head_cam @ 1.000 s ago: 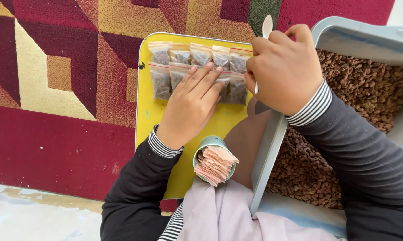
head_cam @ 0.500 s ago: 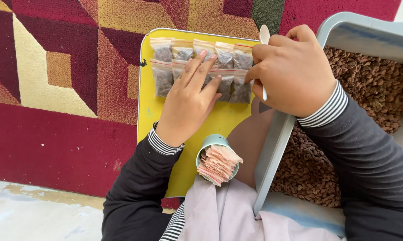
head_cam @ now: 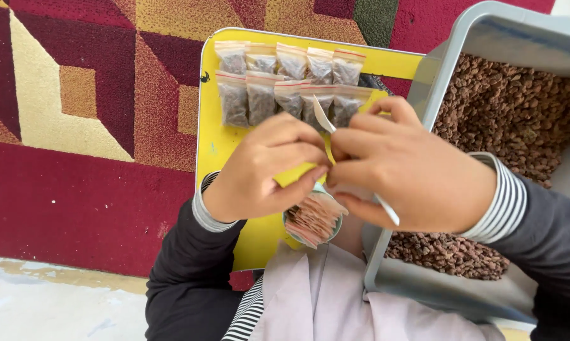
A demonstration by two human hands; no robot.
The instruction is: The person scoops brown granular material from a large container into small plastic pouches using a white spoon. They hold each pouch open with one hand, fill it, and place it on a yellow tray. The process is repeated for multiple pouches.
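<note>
Spoon [head_cam: 323, 117] (white) slants up-left through the right hand [head_cam: 411, 170].

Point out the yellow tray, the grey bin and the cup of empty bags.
Yellow tray [head_cam: 216, 148], head view, bare left side.
Grey bin [head_cam: 438, 76], head view, left rim.
Cup [head_cam: 314, 220], head view, bags inside it.

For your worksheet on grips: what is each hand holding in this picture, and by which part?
The right hand holds a white spoon around its middle. Both hands pinch something small where their fingertips meet, the left hand from the other side; what it is cannot be told.
</note>
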